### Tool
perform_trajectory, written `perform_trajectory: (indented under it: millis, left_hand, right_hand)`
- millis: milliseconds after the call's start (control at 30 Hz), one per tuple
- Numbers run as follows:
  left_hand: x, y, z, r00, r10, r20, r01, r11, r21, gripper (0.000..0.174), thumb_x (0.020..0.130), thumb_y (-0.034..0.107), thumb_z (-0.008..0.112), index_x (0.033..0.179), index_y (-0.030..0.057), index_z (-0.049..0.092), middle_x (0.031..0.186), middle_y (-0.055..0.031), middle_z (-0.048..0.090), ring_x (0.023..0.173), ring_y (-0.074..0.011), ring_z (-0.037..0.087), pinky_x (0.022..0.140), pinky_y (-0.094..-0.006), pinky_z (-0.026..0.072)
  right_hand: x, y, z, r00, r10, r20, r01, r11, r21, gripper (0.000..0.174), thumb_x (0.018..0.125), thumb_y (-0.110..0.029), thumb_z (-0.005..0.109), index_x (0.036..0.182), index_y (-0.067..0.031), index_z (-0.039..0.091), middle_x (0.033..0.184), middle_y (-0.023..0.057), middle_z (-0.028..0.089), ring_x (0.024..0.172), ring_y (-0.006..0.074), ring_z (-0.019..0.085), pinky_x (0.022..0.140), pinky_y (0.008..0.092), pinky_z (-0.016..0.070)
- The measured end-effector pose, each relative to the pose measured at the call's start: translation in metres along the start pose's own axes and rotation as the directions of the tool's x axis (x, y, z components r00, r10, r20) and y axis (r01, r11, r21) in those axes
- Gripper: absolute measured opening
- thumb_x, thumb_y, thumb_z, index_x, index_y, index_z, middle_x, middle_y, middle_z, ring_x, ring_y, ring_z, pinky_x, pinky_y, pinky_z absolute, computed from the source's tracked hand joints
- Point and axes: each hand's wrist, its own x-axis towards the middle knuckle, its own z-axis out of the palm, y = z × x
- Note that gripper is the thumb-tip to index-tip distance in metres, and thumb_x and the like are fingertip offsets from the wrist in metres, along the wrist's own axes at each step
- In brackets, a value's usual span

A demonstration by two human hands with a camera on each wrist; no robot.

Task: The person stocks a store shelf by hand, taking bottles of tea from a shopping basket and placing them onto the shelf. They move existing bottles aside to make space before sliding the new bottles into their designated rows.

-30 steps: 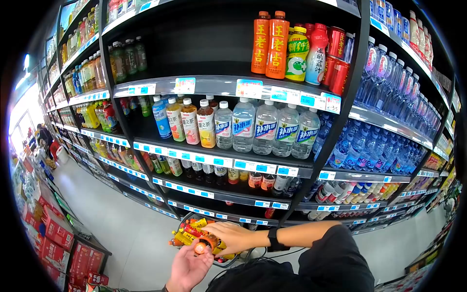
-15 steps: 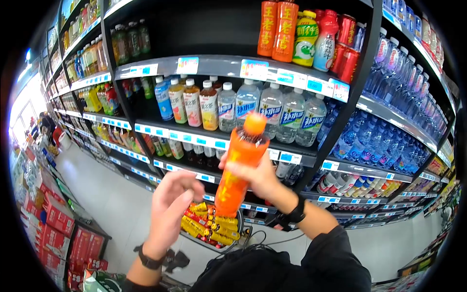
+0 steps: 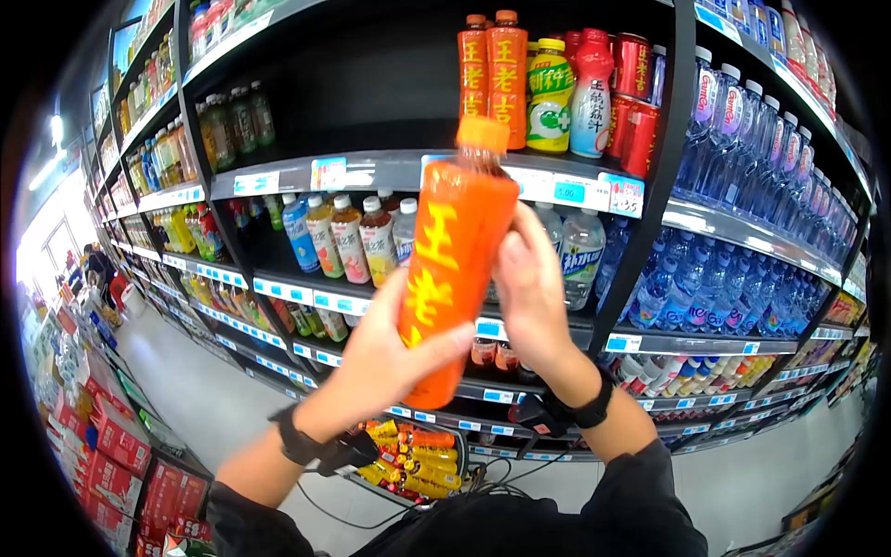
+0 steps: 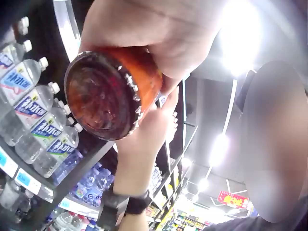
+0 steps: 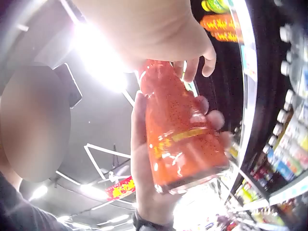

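Note:
My left hand [image 3: 376, 362] grips the lower half of a large orange drink bottle [image 3: 461, 246] with yellow lettering and an orange cap, held up tilted before the shelves. Fingers and thumb wrap it from either side; the left wrist view shows its dark, ridged base [image 4: 103, 96]. At the bottle's upper right side is my right hand [image 3: 534, 288], its fingers loosely bent beside the shoulder rather than wrapped round it. Two similar orange bottles [image 3: 506, 79] stand on the upper shelf, beside a yellow-green bottle [image 3: 550, 93].
Below, a dark basket [image 3: 463, 450] holds several yellow and orange bottles. Clear water bottles [image 3: 583, 255] line the middle shelf, behind a rail of price tags [image 3: 568, 190]. Red cartons [image 3: 116, 436] are stacked at the left. Cables [image 3: 506, 473] run near the basket.
The orange bottle has risen from the basket to shelf height. Half a second ago my right hand gripped it and my left hand was off it; now my left hand grips it and the right has loosened.

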Motion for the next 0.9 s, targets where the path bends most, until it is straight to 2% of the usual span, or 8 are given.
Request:
perform_trajectory:
  millis: [33,167,233,300,367,400,533,900]
  left_hand:
    - [0.015,0.004,-0.006,0.998,0.055,-0.003,-0.055,0.991,0.12,0.058,0.087,0.024,0.072,0.131,0.0011,0.042,0.111,-0.0067,0.059,0.098,-0.0127,0.061,0.086,-0.0271,0.0501]
    - [0.083,0.048,-0.019,0.95,-0.308,0.047,0.311,0.928,-0.204,0.05,0.093,0.042,0.06,0.122,0.0027,0.047,0.1,-0.0115,0.062,0.076,-0.0239,0.068,0.067,-0.0369,0.0582]
    - [0.116,0.063,-0.021,0.936,-0.351,0.017,0.34,0.891,-0.301,0.051,0.092,0.042,0.06,0.121,0.0014,0.047,0.098,-0.0128,0.064,0.082,-0.0246,0.067,0.067,-0.0365,0.058]
    - [0.156,0.062,-0.03,0.915,-0.403,0.033,0.382,0.835,-0.395,0.047,0.093,0.036,0.062,0.121,0.0007,0.048,0.098,-0.0126,0.063,0.086,-0.0247,0.067,0.07,-0.0374,0.0579]
    - [0.193,0.052,-0.037,0.956,-0.288,-0.047,0.26,0.914,-0.311,0.045,0.093,0.032,0.063,0.121,0.0012,0.047,0.101,-0.0121,0.062,0.086,-0.0242,0.066,0.075,-0.0391,0.0575]
    - [0.211,0.048,-0.04,0.955,-0.272,-0.119,0.227,0.928,-0.294,0.045,0.092,0.026,0.064,0.125,0.003,0.045,0.111,-0.0128,0.059,0.101,-0.0274,0.063,0.091,-0.0455,0.052]
    - [0.257,0.027,-0.051,0.982,-0.124,-0.141,0.085,0.963,-0.257,0.047,0.092,0.02,0.066,0.129,0.0013,0.044,0.118,-0.0111,0.056,0.113,-0.0266,0.057,0.101,-0.0471,0.0441]
    - [0.299,0.004,-0.047,0.993,-0.059,-0.098,0.065,0.996,0.06,0.042,0.091,0.017,0.066,0.126,-0.0011,0.051,0.119,-0.0123,0.06,0.111,-0.0242,0.06,0.093,-0.0462,0.0485]
  right_hand:
    - [-0.002,-0.003,-0.011,0.996,-0.074,-0.049,0.072,0.997,-0.041,0.046,0.097,-0.026,0.059,0.13,0.0,0.043,0.115,0.0117,0.059,0.11,0.0181,0.056,0.098,0.0333,0.0428]
    - [-0.035,-0.012,-0.084,0.974,-0.213,0.077,0.225,0.872,-0.435,0.04,0.094,-0.017,0.057,0.127,0.0001,0.043,0.103,0.0104,0.057,0.099,0.0194,0.055,0.096,0.0363,0.0412]
    - [-0.062,-0.023,-0.1,0.989,-0.147,-0.015,0.125,0.887,-0.445,0.039,0.094,-0.017,0.057,0.126,0.0009,0.044,0.102,0.0113,0.057,0.097,0.0193,0.056,0.095,0.035,0.0414]
    - [-0.082,-0.021,-0.129,0.975,-0.224,0.006,0.182,0.776,-0.604,0.037,0.09,-0.019,0.059,0.119,-0.0001,0.048,0.095,0.0092,0.06,0.09,0.0191,0.058,0.102,0.0473,0.0374]
    - [-0.103,-0.023,-0.149,0.972,-0.234,0.011,0.168,0.667,-0.726,0.032,0.086,-0.02,0.061,0.11,-0.0015,0.053,0.086,0.0076,0.062,0.082,0.0204,0.06,0.103,0.0529,0.0343]
    - [-0.112,-0.021,-0.157,0.967,-0.25,0.04,0.187,0.596,-0.781,0.028,0.085,-0.019,0.062,0.106,-0.0021,0.054,0.082,0.007,0.062,0.078,0.0212,0.06,0.103,0.053,0.0345]
    - [-0.152,-0.014,-0.177,0.979,-0.205,0.002,0.095,0.445,-0.891,0.021,0.081,-0.016,0.064,0.096,-0.0025,0.059,0.074,0.0048,0.061,0.072,0.0232,0.059,0.101,0.0534,0.0351]
    - [-0.24,0.026,-0.252,0.93,-0.089,-0.356,-0.307,0.342,-0.888,0.012,0.089,-0.01,0.056,0.097,-0.0009,0.059,0.064,0.0042,0.059,0.068,0.0182,0.059,0.106,0.0461,0.0316]
